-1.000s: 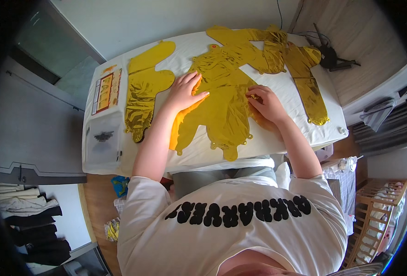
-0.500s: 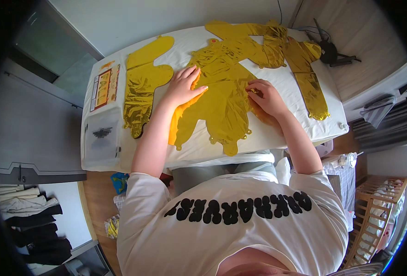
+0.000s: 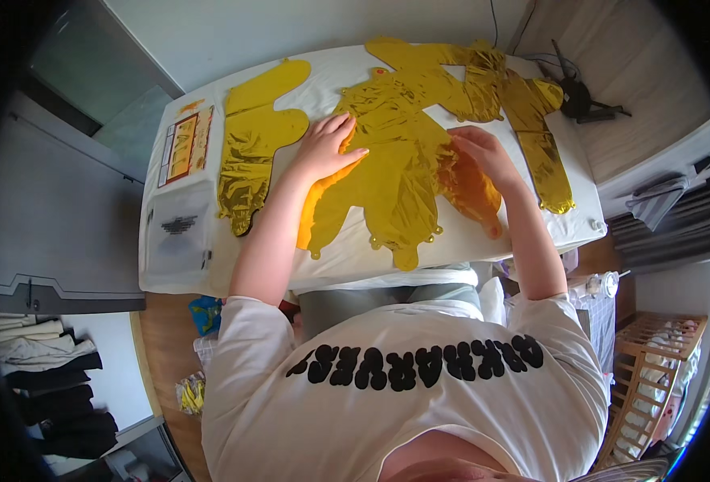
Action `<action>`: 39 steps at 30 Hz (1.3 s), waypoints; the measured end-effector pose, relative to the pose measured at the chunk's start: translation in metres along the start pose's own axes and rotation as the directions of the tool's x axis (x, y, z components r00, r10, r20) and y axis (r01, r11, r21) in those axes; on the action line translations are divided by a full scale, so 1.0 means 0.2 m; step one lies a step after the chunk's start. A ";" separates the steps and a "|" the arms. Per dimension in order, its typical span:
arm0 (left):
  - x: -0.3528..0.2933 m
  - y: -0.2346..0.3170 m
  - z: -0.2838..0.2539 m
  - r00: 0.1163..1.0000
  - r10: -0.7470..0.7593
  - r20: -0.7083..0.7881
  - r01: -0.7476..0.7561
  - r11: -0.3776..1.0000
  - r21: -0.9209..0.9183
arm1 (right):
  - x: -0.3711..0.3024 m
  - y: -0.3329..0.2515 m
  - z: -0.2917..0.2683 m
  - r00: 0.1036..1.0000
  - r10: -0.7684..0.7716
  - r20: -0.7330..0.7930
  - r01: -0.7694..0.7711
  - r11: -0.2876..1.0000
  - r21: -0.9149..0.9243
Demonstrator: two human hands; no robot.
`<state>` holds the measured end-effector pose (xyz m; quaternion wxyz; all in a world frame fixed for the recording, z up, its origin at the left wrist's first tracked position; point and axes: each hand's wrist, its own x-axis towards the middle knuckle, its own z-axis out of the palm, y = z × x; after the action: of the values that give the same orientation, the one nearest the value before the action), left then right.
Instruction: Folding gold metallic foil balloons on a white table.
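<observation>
The gold foil balloon [image 3: 387, 173] lies flat mid-bench [image 3: 331, 265], left hand [image 3: 327, 149] spread open on its upper left, right hand [image 3: 483, 153] at its right edge. Can't tell if that grip's pinching foil, fingers are curled under. More foil balloons [image 3: 255, 153] lie alongside; the far ones overlap messily.

A single fisheye view looks steeply down from the person's head, over the white printed shirt [image 3: 403, 386] that fills the lower part of the picture. It faces the white-covered bench [image 3: 210, 265] just ahead, close enough that both forearms reach into it from below. Straight edges bend near the dark round rim, where floor and furniture show small.
</observation>
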<state>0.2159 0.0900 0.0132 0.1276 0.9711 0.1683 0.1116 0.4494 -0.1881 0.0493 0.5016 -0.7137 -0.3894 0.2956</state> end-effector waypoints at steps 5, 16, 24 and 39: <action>0.00 -0.03 0.01 1.000 0.023 -0.021 -0.023 1.000 0.010 | 0.30 -0.12 -0.10 0.990 0.056 -0.129 -0.075 0.987 -0.145; 0.08 0.07 0.01 0.999 0.040 -0.003 -0.040 0.998 -0.041 | 1.15 0.28 -0.32 0.908 0.239 -0.343 -0.291 0.951 -0.106; -0.07 -0.06 -0.01 1.000 -0.014 -0.011 0.014 1.000 -0.017 | 1.16 0.03 0.08 0.894 0.261 -0.365 -0.334 0.930 -0.152; 0.05 0.04 -0.02 0.999 0.033 0.007 -0.033 0.999 0.007 | 1.04 -0.15 0.30 0.930 -0.075 -0.359 0.041 0.994 -0.103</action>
<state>0.2258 0.0875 0.0200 0.1228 0.9745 0.1524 0.1098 0.5006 0.0245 0.0526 0.5392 -0.7669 -0.3247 0.1255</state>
